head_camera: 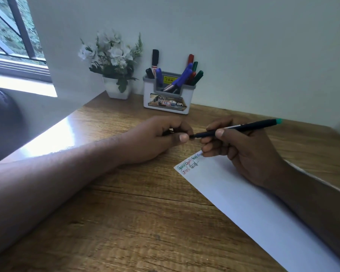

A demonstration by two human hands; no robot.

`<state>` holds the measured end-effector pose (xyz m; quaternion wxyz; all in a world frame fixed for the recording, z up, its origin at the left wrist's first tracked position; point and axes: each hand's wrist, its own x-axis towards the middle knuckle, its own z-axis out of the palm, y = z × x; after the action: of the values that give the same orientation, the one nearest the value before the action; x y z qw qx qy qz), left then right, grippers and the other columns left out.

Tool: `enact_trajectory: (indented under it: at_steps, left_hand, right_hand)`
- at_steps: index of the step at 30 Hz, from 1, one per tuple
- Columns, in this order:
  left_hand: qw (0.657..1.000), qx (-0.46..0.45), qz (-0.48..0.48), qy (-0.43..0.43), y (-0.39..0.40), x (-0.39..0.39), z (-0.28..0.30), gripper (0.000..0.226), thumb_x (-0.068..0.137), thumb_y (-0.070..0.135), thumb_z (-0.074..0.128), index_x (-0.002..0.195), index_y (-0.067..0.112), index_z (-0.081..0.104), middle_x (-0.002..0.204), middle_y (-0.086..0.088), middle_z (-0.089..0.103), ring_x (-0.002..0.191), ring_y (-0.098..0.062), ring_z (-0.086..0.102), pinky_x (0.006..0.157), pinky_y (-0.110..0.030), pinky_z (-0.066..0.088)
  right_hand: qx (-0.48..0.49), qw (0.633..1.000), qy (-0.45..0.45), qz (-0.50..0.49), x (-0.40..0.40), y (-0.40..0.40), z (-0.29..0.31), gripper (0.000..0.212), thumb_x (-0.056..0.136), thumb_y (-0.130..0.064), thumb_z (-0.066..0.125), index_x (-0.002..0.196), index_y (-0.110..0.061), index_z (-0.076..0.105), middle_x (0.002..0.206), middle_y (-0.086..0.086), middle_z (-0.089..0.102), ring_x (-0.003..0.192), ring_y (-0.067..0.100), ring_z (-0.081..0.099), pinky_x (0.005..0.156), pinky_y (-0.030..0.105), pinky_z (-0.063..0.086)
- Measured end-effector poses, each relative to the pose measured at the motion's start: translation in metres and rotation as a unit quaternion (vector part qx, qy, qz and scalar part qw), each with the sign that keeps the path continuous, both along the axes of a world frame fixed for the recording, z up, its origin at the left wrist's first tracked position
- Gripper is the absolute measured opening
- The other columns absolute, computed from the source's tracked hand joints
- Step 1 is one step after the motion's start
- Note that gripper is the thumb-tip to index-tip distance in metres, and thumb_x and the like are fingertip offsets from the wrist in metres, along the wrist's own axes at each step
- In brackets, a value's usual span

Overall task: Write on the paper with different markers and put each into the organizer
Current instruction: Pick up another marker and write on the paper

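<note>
A slim black pen with a green end [238, 128] lies nearly level above the desk, gripped by my right hand [241, 152]. Its tip points left into the fingers of my left hand [157, 138], which are closed on something small and dark at the tip, probably the cap. Below my right hand lies the white paper [243, 201], with two short lines of writing in green, red, blue and black near its upper corner. The white organizer [168, 95] stands at the back by the wall and holds several markers in black, blue, red and green.
A white pot of white flowers [114, 65] stands left of the organizer against the wall. The wooden desk [126, 222] runs toward me; a window is at far left. The wall closes in behind and at right.
</note>
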<state>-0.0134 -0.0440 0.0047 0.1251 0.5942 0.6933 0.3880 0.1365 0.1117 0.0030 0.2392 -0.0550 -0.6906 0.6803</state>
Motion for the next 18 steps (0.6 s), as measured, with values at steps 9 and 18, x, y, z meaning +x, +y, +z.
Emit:
enact_trajectory:
  at_steps: [9, 18]
  left_hand:
    - [0.997, 0.016, -0.024, -0.076, 0.005, 0.018, -0.002, 0.022, 0.100, 0.021, 0.044, 0.118, 0.032, 0.048, 0.092, 0.007, 0.055, 0.072, 0.004, 0.051, 0.063, -0.015, 0.041]
    - [0.949, 0.060, -0.042, -0.307, 0.013, 0.021, -0.005, 0.024, 0.090, 0.041, 0.041, 0.102, 0.029, 0.058, 0.079, -0.006, 0.050, 0.072, -0.026, 0.038, 0.062, -0.036, 0.036]
  right_hand:
    - [0.086, 0.995, -0.006, 0.055, -0.002, -0.010, 0.001, 0.024, 0.073, -0.005, 0.067, 0.096, 0.004, 0.067, 0.078, 0.018, 0.072, 0.064, 0.027, 0.068, 0.065, 0.036, 0.060]
    - [0.251, 0.967, 0.043, -0.001, -0.005, -0.014, 0.003, 0.006, 0.084, -0.004, 0.068, 0.078, -0.003, 0.066, 0.070, 0.009, 0.070, 0.050, 0.013, 0.063, 0.050, 0.027, 0.052]
